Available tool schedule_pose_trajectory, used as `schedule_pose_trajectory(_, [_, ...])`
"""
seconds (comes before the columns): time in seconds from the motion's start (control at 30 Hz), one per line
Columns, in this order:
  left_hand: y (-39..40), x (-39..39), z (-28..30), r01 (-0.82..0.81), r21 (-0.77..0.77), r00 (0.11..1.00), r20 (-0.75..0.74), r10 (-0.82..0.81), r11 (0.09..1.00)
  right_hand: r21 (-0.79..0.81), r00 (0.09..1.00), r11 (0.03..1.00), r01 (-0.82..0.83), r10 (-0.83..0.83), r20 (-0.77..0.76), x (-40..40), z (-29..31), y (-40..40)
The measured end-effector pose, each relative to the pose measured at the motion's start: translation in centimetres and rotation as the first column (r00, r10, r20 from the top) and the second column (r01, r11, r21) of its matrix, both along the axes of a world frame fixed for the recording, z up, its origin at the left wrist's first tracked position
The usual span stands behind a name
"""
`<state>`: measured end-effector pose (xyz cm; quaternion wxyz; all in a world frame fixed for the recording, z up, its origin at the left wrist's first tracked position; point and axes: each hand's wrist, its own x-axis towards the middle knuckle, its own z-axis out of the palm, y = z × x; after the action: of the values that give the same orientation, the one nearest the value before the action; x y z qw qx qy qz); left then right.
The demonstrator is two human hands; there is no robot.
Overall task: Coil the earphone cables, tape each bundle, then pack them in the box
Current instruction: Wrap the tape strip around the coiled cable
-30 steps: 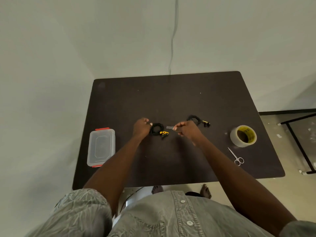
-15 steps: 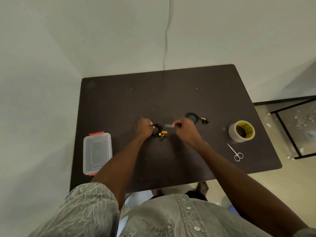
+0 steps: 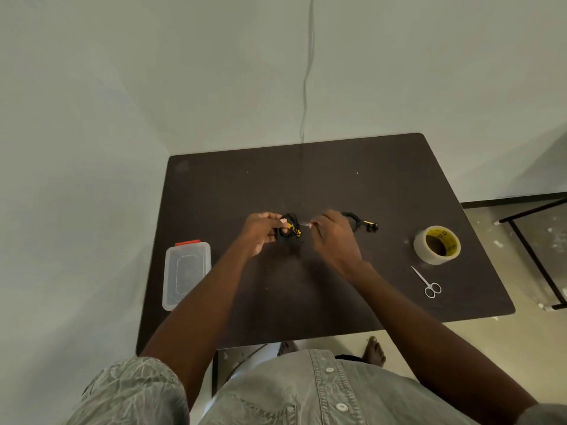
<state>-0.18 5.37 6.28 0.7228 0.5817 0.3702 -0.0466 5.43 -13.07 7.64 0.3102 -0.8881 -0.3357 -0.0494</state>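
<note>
My left hand (image 3: 260, 233) grips a coiled black earphone bundle (image 3: 290, 231) with yellow parts, held just above the middle of the dark table (image 3: 306, 185). My right hand (image 3: 333, 237) pinches a short strip of clear tape (image 3: 304, 223) whose free end reaches the bundle. A second coiled black earphone (image 3: 359, 223) lies on the table just right of my right hand. The clear plastic box (image 3: 185, 273) with red clips and its lid on sits at the table's left edge.
A roll of clear tape (image 3: 437, 245) with a yellow core stands at the right, and small scissors (image 3: 428, 282) lie in front of it. A black metal frame (image 3: 534, 250) stands on the floor beyond the table's right edge.
My hands have drawn closer together, and the tape strip now reaches the bundle. My left hand has lifted and turned the coil slightly.
</note>
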Motion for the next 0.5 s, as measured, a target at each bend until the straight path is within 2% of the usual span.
schedule_pose_trajectory(0.2, [-1.0,0.5,3.2,-0.084,-0.096,0.996,-0.022,0.082,0.992,0.043,0.989,0.998,-0.042,0.036,0.147,-0.4,2.0,0.8])
schedule_pose_trajectory(0.37, [-1.8,0.8,4.3,-0.107,-0.161,0.994,-0.029,0.104,0.981,0.001,0.953,0.999,-0.055,0.052,0.3,0.2,2.6,0.8])
schedule_pose_trajectory(0.5, [-2.2,0.9,5.5,-0.135,-0.191,0.991,-0.016,0.134,0.972,-0.044,0.927,0.994,-0.105,0.114,0.357,0.6,3.1,0.8])
